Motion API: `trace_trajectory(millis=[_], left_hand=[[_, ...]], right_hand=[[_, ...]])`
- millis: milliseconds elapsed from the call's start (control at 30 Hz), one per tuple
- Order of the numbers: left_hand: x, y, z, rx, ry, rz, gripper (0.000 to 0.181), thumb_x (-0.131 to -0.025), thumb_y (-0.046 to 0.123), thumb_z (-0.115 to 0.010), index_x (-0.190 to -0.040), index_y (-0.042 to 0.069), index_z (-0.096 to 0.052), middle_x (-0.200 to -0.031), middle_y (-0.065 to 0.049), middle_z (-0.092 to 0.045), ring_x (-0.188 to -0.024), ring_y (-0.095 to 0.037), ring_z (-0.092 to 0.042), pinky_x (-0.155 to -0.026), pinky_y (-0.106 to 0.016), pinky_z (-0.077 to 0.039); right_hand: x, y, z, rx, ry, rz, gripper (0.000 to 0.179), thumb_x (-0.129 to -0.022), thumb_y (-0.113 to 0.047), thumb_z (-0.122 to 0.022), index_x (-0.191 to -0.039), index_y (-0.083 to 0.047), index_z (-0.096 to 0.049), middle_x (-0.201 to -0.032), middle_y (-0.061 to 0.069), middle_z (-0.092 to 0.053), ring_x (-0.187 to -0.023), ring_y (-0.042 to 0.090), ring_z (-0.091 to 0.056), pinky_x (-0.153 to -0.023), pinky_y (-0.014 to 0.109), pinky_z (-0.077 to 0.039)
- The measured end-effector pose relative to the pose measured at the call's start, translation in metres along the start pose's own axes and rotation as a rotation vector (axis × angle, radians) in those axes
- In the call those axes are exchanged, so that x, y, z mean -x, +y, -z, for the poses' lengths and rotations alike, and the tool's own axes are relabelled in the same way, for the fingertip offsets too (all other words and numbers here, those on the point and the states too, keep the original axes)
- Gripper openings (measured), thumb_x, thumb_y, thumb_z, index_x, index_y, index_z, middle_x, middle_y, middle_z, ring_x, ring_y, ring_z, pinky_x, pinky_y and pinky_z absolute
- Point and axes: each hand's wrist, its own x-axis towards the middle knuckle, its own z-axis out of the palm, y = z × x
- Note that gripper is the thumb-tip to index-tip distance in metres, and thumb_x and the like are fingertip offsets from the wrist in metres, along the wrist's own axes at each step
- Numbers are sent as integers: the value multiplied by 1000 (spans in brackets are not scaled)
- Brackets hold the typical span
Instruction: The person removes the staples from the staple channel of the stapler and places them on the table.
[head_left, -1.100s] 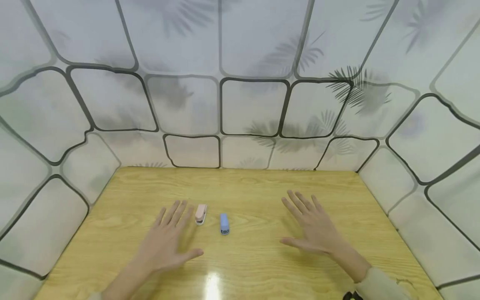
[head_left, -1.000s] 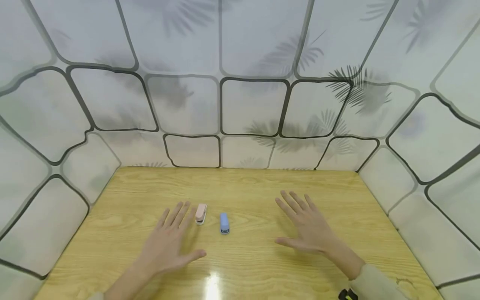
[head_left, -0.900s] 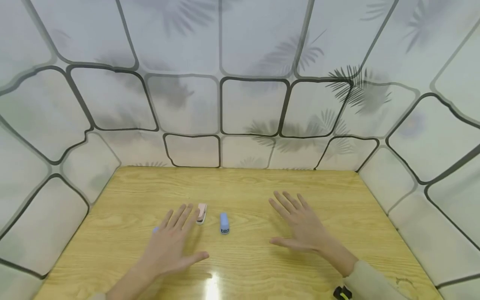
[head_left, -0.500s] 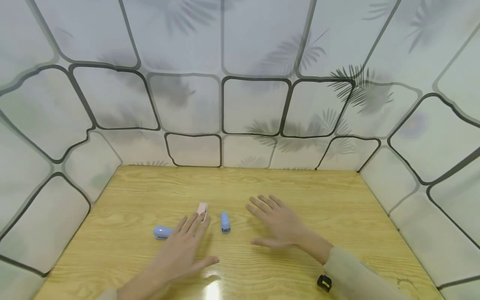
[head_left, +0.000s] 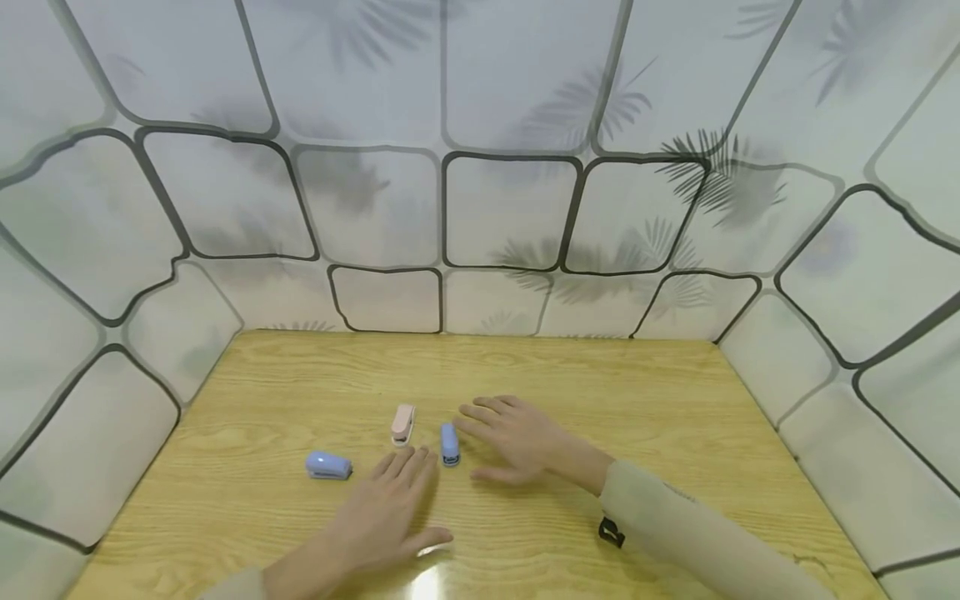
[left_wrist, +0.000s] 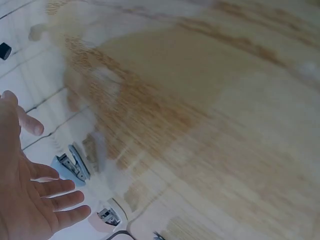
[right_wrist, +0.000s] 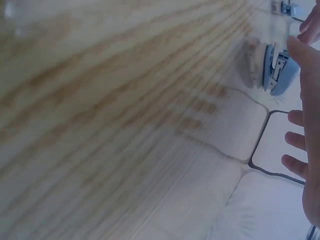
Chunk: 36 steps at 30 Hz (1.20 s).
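Observation:
Three small staplers lie on the wooden table (head_left: 600, 383). The pink stapler (head_left: 402, 423) is in the middle, with a blue stapler (head_left: 449, 444) just right of it. Another blue stapler (head_left: 327, 465) lies sideways farther left. My left hand (head_left: 378, 512), palm down with fingers extended, has its fingertips just in front of the pink stapler and holds nothing. Fingers spread, my right hand (head_left: 521, 437) reaches in from the right; its index fingertip overlaps the edge of the middle blue stapler (right_wrist: 281, 72). In the left wrist view, the pink stapler (left_wrist: 107, 216) shows beyond the left fingers (left_wrist: 72, 216).
Patterned fabric walls (head_left: 495, 225) with dark outlines and leaf prints enclose the table at the back and both sides. A black strap (head_left: 611, 532) sits under the right sleeve (head_left: 675, 517).
My right hand has moved left to the middle blue stapler. My left hand has drawn right and nearer, uncovering the left blue stapler and the pink one. The staplers have stayed in place.

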Motion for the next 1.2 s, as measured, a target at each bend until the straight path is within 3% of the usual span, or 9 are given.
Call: trace_trajectory(millis=[133,467,667,833,1067,1200], left_hand=[[-3,-1,-3,-5,-27,-11,92,-97,79,-46,-147,2,-57,-151,-18,-61,-139,-34,-60,-115,-46,-51],[-9,-3,-7,59,-126,6,97,-99,79,-41,-152,-2,-50,-156,-22,-55,-144,-37,-55,-118,-49,-48],[-14,-3,-11,31,-122,-9,95,-100,79,-40,-150,0,-53,-154,-21,-57,-142,-36,-56,-118,-49,-49],[-22,-5,-15,20,-115,-15,91,-101,77,-41,-150,2,-55,-153,-21,-58,-142,-37,-57,-118,-50,-49],[-37,-5,-14,110,-141,24,86,-101,73,-46,-148,2,-57,-152,-22,-58,-142,-42,-56,-117,-56,-48],[-44,-4,-15,86,-115,1,80,-101,69,-52,-144,2,-61,-148,-21,-61,-140,-40,-57,-115,-54,-50]], right_hand=[[-11,1,-4,-53,-78,9,79,-103,-70,-46,-163,-19,-39,-163,4,-51,-149,27,-51,-120,45,-47],[-27,-4,-5,-92,-136,55,72,-107,-62,-45,-163,-18,-39,-165,3,-48,-151,26,-49,-123,44,-44],[-25,-6,-4,-88,-160,48,70,-107,-60,-45,-162,-17,-41,-164,4,-50,-152,26,-48,-124,44,-43],[-17,-5,-2,-78,-144,23,66,-107,-58,-47,-159,-17,-46,-159,4,-56,-148,25,-53,-123,44,-44],[-5,-3,-1,18,-68,13,58,-107,-58,-48,-149,-20,-58,-142,-1,-69,-132,21,-64,-112,39,-53],[1,-1,-2,33,-35,2,52,-107,-56,-51,-144,-21,-63,-134,-3,-73,-125,18,-67,-107,36,-56]])
